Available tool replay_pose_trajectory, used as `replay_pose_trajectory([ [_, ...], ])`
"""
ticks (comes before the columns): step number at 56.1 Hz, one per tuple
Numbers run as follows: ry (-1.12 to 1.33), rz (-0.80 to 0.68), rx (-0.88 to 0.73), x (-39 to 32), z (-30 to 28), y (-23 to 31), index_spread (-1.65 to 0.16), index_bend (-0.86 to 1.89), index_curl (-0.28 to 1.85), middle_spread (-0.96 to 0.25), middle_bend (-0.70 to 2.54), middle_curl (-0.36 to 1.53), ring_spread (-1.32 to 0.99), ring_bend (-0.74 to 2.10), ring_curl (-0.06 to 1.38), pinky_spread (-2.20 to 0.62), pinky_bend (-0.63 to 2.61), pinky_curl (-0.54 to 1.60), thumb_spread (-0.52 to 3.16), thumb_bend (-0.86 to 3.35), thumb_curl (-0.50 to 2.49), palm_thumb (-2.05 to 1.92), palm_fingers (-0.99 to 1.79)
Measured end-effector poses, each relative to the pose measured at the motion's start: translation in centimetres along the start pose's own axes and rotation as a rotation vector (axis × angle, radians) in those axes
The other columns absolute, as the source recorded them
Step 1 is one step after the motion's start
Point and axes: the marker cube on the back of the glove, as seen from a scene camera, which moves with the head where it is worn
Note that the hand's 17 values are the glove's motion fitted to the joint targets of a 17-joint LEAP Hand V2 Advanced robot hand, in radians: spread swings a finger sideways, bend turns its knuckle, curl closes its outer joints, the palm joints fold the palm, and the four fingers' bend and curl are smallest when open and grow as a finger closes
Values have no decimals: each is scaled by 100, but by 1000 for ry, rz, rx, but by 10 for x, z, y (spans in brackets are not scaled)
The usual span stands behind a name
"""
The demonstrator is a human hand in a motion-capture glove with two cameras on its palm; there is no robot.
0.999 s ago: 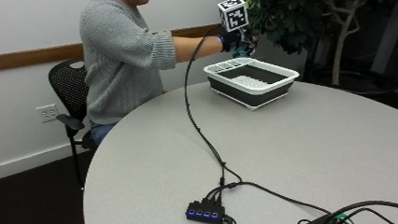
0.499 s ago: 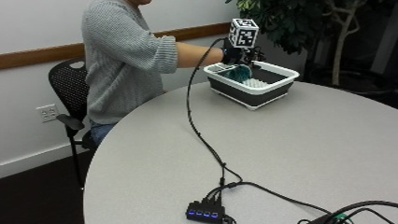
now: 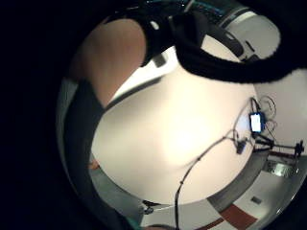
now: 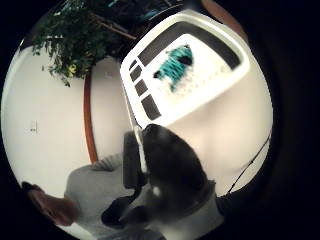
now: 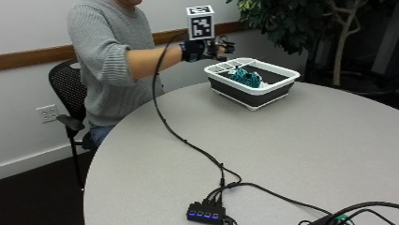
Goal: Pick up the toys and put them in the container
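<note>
Toy in bin, hand raised beside it

Toy (image 5: 246, 77) and bin (image 5: 252, 86) are seen at the far side of the table (image 5: 262, 154). A teal, knitted-looking toy lies inside the white-rimmed, dark-walled bin, on its pale floor, toward the divided end with the small compartments. In the thumb-side palm view the toy (image 4: 174, 65) is seen lying flat within the bin's (image 4: 235, 75) main section, apart from the walls. No other toy can be seen on the table.

The gloved right hand (image 5: 203, 49) is held in the air, above and just beside the bin's near corner, touching nothing. Nothing is seen between its fingers; whether they are spread or curled cannot be told from these views.

The toy is judged to be soft, light and yielding, not fragile and not slippery; its knitted surface should catch easily on a glove. If it had to be taken up, a pinch across its middle would likely serve, since a soft body may sag if held by one end. Little weight is expected. The task is judged to be done or nearly so, as far as the visible toy goes.

The table is round, pale grey and smooth. A black cable (image 5: 187, 140) runs across it to a small hub (image 5: 205, 214) with blue lights near the front edge. A black chair (image 5: 65, 93), a wall with a wooden rail, and a leafy plant (image 5: 293, 23) behind the bin make up the room.
</note>
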Motion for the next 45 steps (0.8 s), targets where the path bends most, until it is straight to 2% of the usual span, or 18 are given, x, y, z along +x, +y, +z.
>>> replay_pose_trajectory([
  [4,-163,-4,64,29,-23,48,-37,17,48,-14,14,34,-4,16,28,10,83,35,127,-7,22,-11,-14],
  [9,-138,81,142,57,-28,93,-38,20,47,-14,15,33,-4,15,27,10,81,34,131,-6,20,-10,-11],
  [14,-124,143,164,70,-28,116,-38,20,47,-14,16,33,-4,17,26,10,78,34,134,-6,18,-9,-7],
  [25,-71,131,184,69,-24,147,-38,19,46,-14,16,31,-4,17,24,10,78,33,137,-6,16,-9,-6],
  [34,-14,37,155,22,21,208,-39,20,46,-14,16,31,-5,17,23,10,77,33,137,-6,14,-9,-5],
  [45,-43,118,80,-19,91,288,-39,22,46,-14,17,30,-6,18,23,10,74,33,136,-6,13,-9,-4],
])
